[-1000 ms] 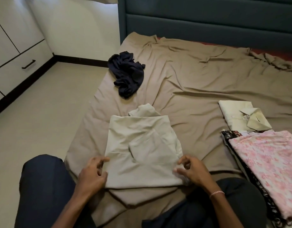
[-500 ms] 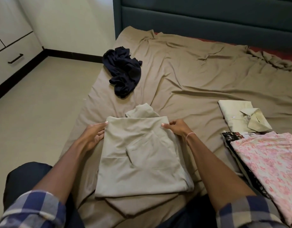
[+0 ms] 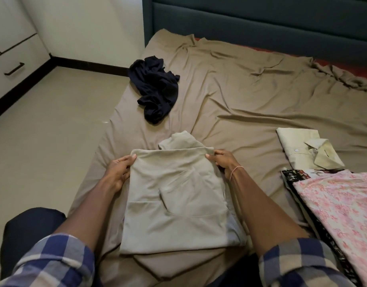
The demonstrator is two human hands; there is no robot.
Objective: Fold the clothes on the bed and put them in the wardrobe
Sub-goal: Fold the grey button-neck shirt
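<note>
Now both hands grip the far corners of the folded beige cloth garment point(image 3: 174, 195) on the tan bedsheet point(image 3: 230, 96): left hand point(image 3: 118, 171) at its left, right hand point(image 3: 224, 162) at its right.

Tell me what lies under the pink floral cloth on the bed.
Under the pink floral cloth, a black printed garment sticks out along its left edge and far corner. Whether more lies beneath is covered by the pink fabric.
</note>
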